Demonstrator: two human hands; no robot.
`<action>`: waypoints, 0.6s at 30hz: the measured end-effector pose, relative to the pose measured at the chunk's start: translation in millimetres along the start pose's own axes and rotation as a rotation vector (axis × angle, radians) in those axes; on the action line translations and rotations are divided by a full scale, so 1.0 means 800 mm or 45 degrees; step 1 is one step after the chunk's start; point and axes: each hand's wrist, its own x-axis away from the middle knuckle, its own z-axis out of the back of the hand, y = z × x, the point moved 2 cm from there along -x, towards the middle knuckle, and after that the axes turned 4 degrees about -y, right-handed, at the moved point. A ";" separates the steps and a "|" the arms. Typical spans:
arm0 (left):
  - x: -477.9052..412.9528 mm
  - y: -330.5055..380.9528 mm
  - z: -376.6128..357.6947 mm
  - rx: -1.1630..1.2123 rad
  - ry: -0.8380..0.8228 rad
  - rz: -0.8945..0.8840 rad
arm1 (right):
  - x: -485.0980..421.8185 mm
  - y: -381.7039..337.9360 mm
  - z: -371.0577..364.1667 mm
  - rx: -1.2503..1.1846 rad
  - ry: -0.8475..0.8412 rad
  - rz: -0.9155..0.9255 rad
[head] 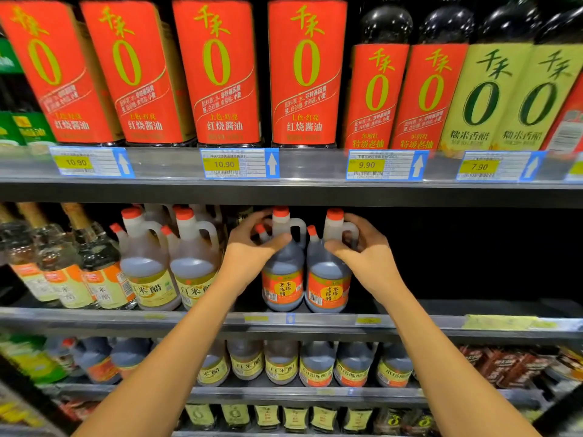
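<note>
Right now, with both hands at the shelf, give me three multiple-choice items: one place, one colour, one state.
1. Where do the left jug and right jug stand? A) top shelf B) second shelf down C) floor
2. What colour are their caps? A) green B) white C) orange-red
3. What is the left hand doing? A) gripping a jug B) hanging idle C) holding a price tag
Key: B, one shelf lies above them; C, both caps are orange-red; A, its fingers curl round the left jug's neck; the right hand grips the right jug.
</note>
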 end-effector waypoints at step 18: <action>0.051 -0.072 -0.006 -0.426 -0.106 0.326 | 0.047 0.079 -0.005 0.497 -0.002 -0.329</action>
